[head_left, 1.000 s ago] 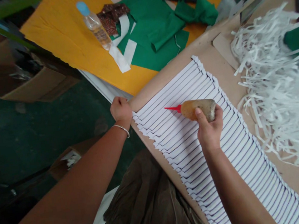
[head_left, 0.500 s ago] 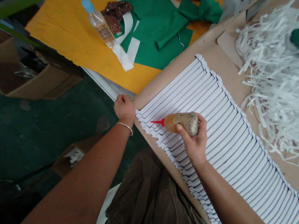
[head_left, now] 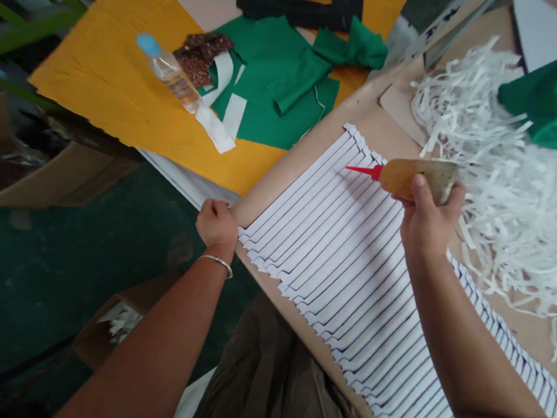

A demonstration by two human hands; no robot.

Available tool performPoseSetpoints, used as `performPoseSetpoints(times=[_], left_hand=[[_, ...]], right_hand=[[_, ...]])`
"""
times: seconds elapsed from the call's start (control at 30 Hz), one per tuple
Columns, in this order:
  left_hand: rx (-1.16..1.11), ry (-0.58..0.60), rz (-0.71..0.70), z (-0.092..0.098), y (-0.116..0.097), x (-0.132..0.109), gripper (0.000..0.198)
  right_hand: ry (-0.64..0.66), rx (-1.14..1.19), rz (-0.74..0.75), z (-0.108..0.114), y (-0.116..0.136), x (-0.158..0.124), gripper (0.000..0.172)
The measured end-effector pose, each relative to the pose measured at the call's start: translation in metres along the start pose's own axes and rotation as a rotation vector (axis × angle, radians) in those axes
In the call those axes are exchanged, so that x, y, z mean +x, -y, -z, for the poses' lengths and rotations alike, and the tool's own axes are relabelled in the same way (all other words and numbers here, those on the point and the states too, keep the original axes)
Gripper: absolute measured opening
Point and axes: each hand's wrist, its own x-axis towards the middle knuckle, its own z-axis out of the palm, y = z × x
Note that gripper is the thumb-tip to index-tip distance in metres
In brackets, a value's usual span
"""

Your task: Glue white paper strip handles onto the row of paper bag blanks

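My right hand grips a brownish glue bottle with a red nozzle. The nozzle tip points at the far end of a long fanned row of overlapping white paper strips with dark edges. The row lies on a brown board. My left hand is closed in a fist at the board's near left corner, a thin bangle on its wrist. I cannot see anything inside that fist.
A heap of loose white paper strips lies right of the row, with green cloth on it. Beyond are a yellow sheet, green fabric pieces and a plastic bottle. Cardboard boxes stand on the floor at left.
My right hand carried the glue bottle first toward the left end of the strips, then back to their far right end. The left fist stayed at the board's corner.
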Motion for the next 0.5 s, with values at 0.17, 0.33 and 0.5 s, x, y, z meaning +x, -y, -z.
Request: performPoseSetpoints(times=[0.17,0.33,0.5], left_hand=[[0.011,0.003,0.022,0.001,-0.001,0.001,0.026],[0.012,0.005,0.012,0.001,-0.001,0.001,0.024],[0.007,0.005,0.013,0.001,-0.002,0.001,0.024]], right_hand=[[-0.021,0.163,-0.037,-0.009,-0.024,0.059,0.062],[-0.026,0.164,-0.043,-0.016,-0.035,0.072,0.063],[-0.034,0.146,-0.043,-0.022,-0.038,0.070,0.063]])
